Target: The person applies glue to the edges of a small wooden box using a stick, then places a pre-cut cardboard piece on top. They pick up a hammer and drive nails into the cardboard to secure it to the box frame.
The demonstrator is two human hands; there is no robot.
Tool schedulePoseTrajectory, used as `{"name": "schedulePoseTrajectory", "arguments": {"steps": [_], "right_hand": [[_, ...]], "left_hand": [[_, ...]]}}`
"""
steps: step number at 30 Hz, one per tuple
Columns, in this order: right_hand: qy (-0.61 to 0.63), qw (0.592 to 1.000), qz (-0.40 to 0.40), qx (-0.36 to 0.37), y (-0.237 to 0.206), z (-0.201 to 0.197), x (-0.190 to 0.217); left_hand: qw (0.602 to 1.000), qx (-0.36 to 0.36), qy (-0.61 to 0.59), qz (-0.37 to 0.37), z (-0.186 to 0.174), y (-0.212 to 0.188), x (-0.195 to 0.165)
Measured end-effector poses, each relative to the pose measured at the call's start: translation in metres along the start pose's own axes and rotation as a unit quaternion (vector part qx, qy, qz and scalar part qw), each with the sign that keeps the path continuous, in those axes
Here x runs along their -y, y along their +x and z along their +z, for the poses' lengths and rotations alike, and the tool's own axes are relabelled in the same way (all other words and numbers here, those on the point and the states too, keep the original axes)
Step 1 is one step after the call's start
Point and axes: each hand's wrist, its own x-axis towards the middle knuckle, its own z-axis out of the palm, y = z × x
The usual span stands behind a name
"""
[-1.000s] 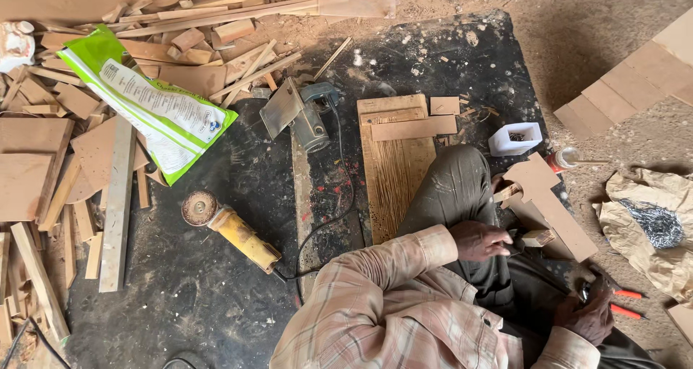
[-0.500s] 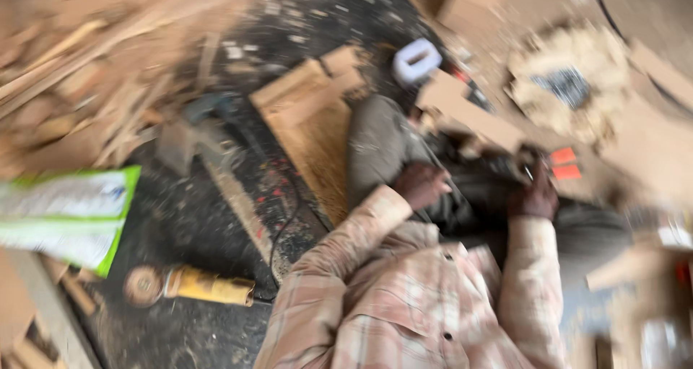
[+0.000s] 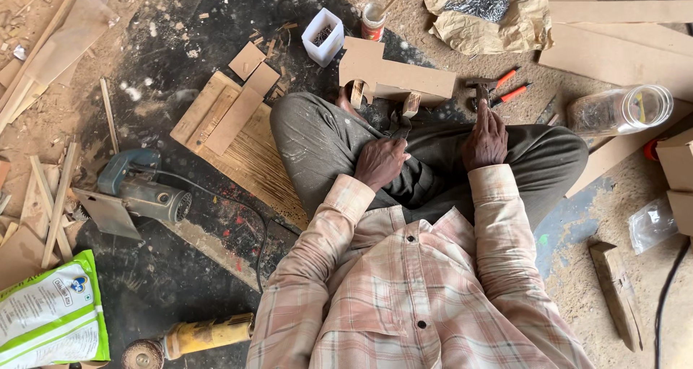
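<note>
Pliers (image 3: pixel 505 87) with orange handles lie by my knee, handles pointing away; my right hand (image 3: pixel 485 139) grips their head, my left hand (image 3: pixel 380 163) rests curled on my lap.

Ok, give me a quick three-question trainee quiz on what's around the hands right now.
1. True or false: the clear jar stands upright.
2. Which tool lies on the floor at the person's left? A) blue circular saw B) bucket C) broom
3. Which hand is nearer the orange-handled pliers?
Key: 1 false, it lies on its side; 2 A; 3 the right hand.
</note>
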Motion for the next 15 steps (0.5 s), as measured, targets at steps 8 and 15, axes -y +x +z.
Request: {"name": "schedulePoseTrajectory", "arguments": {"steps": [8, 15], "right_hand": [[-0.012, 1.0, -0.003, -0.009, -0.002, 0.013, -0.011], [-0.016, 1.0, -0.009, -0.002, -0.006, 0.014, -0.015]], "left_hand": [[1.0, -0.011, 0.02, 0.009, 0.009, 0.005, 0.007], [1.0, -0.027, 0.003, 0.006, 0.0, 0.004, 0.002]]}}
